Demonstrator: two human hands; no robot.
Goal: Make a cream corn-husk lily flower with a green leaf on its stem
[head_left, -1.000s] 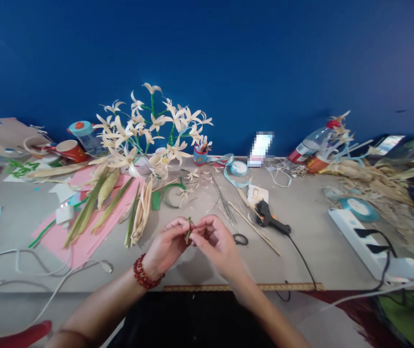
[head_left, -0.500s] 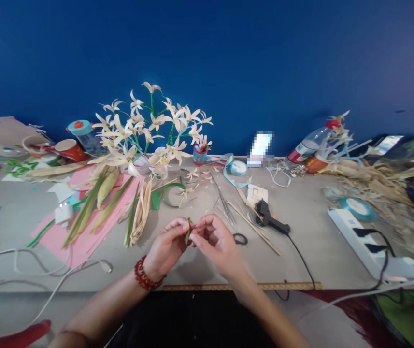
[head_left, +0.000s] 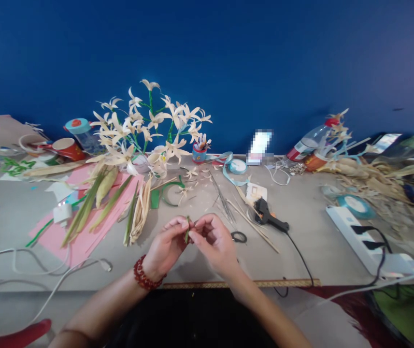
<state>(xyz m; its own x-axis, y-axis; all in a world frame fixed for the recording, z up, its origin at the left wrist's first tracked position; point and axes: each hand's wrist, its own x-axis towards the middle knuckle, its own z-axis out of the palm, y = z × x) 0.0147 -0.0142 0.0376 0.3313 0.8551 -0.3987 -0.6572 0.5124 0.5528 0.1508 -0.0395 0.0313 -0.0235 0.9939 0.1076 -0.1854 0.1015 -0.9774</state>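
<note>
Near the table's front edge my two hands meet at the fingertips. Between the thumb and fingers of my left hand [head_left: 168, 241] is a short, narrow green strip [head_left: 187, 230], perhaps a piece of leaf or husk. My right hand [head_left: 216, 241] pinches at the same spot, its thumb and forefinger against the strip's right side; the fingers hide the rest of it. Just left of my hands lie a bundle of dried husk strips [head_left: 142, 212] and green husk leaves [head_left: 83, 212] on pink paper [head_left: 100, 227]. To the right rests a small black ring [head_left: 239, 237].
White handmade flowers [head_left: 156, 121] on green stems stand at the back. A black glue gun [head_left: 270, 216] with thin sticks beside it lies right of centre. A white power strip [head_left: 355, 241] sits farther right, near a ribbon spool [head_left: 356, 207]. White cables [head_left: 47, 270] trail at the left.
My hands keep almost the same pinch on the green strip, with only tiny finger movement. The whole view has shifted slightly.
</note>
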